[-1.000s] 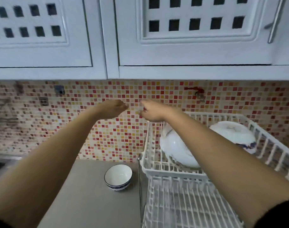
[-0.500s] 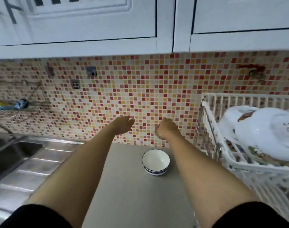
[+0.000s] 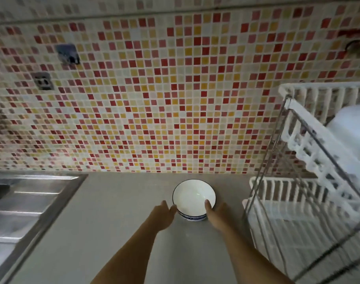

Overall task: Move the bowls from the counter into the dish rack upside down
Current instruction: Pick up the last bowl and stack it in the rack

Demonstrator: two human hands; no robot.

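Note:
A white bowl (image 3: 192,196) with a dark rim and a blue band stands upright on the grey counter (image 3: 117,222), close to the tiled wall. My right hand (image 3: 217,214) holds its right edge, with the thumb hooked over the rim into the bowl. My left hand (image 3: 163,214) has its fingers spread, and the fingertips touch the bowl's left side. The white two-tier dish rack (image 3: 298,148) stands to the right. White crockery (image 3: 351,128) lies in its upper tier, partly cut off by the frame edge.
A steel sink and drainboard (image 3: 21,203) lie at the left of the counter. The mosaic wall (image 3: 154,99) carries two small hooks (image 3: 68,54). The rack's metal frame (image 3: 263,187) stands close to the right of the bowl.
Both hands came down from the wall onto the bowl. The view dropped and closed in on the counter. The bowl has not moved.

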